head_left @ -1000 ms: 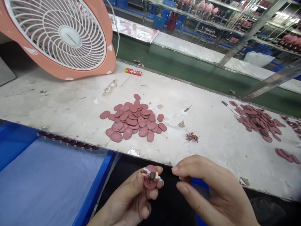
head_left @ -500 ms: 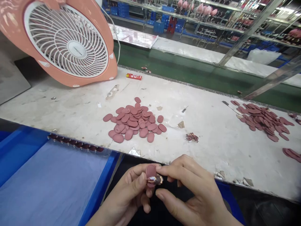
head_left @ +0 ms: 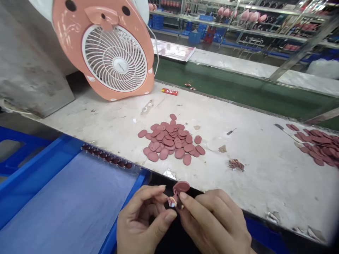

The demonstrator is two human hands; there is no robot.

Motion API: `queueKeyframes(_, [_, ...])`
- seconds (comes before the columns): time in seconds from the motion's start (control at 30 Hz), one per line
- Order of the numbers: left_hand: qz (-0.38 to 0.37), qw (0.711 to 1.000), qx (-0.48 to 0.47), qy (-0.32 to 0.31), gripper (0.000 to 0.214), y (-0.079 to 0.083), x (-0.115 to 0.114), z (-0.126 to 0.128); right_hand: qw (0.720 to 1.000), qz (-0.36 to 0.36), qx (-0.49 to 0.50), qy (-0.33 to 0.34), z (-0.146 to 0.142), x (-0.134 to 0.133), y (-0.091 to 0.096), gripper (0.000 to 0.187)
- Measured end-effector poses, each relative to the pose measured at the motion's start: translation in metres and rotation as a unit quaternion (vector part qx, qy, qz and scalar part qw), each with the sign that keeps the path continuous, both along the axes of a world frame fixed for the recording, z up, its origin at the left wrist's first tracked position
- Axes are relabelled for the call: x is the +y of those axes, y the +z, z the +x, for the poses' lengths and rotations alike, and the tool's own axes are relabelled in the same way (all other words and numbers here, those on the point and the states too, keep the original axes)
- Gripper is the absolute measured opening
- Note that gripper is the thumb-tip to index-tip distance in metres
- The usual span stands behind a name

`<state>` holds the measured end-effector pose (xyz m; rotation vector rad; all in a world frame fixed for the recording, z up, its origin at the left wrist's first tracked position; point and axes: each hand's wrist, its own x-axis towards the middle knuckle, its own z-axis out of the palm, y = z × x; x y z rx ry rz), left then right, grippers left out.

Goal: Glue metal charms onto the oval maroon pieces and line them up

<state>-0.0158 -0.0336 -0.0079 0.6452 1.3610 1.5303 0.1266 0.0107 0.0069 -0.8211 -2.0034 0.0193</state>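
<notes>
A small part with a reddish-brown oval disc [head_left: 181,186] on top and a tiny brown, yellow and white body [head_left: 172,201] below is between my hands, just off the table's front edge. My right hand [head_left: 217,220] is closed on it from the right, index finger against it under the disc. My left hand [head_left: 147,217] is curled beside the body, with a gap between thumb and index fingertip. Whether its hidden fingers touch the part cannot be made out. On the table beyond lies a heap of similar oval discs [head_left: 169,139].
A pink animal-shaped fan [head_left: 120,65] stands at the back left. A blue crate [head_left: 60,197] with a row of dark red pieces [head_left: 106,157] sits at the left. Another disc pile [head_left: 321,144] lies right, near a small brown cluster [head_left: 236,164]. Behind runs a green belt [head_left: 225,79].
The part has passed from my left fingers to my right, and its disc has tilted. My left thumb and index finger have parted. The camera view has swung left.
</notes>
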Motion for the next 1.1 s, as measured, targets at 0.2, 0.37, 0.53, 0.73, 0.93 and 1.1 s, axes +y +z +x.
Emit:
queueKeyframes(0.2, [-0.018,0.997,0.065,0.039,0.009,0.001,-0.003,-0.014,0.998,0.043,0.012,0.036,-0.030,0.003,-0.010,0.015])
queueKeyframes(0.37, [-0.046,0.998,0.010,0.040,0.009,-0.007,-0.011,-0.029,0.998,0.008,0.030,0.060,-0.049,-0.007,-0.025,0.016])
queueKeyframes(0.53, [-0.038,0.996,-0.002,0.087,0.016,-0.006,-0.018,-0.033,0.997,-0.014,0.024,0.076,-0.054,-0.012,-0.032,0.017])
queueKeyframes(0.73, [-0.042,0.993,-0.040,0.101,0.021,-0.009,-0.017,-0.030,0.996,-0.004,0.011,0.092,-0.060,-0.009,-0.038,0.014])
queueKeyframes(0.93, [-0.098,0.972,0.171,0.132,0.016,-0.028,-0.023,-0.071,0.994,0.020,-0.009,0.106,-0.052,-0.004,-0.022,0.008])
queueKeyframes(1.1, [-0.234,0.885,0.403,-0.021,0.029,-0.067,-0.004,-0.137,0.997,0.004,-0.070,0.013,-0.007,-0.004,-0.025,0.014])
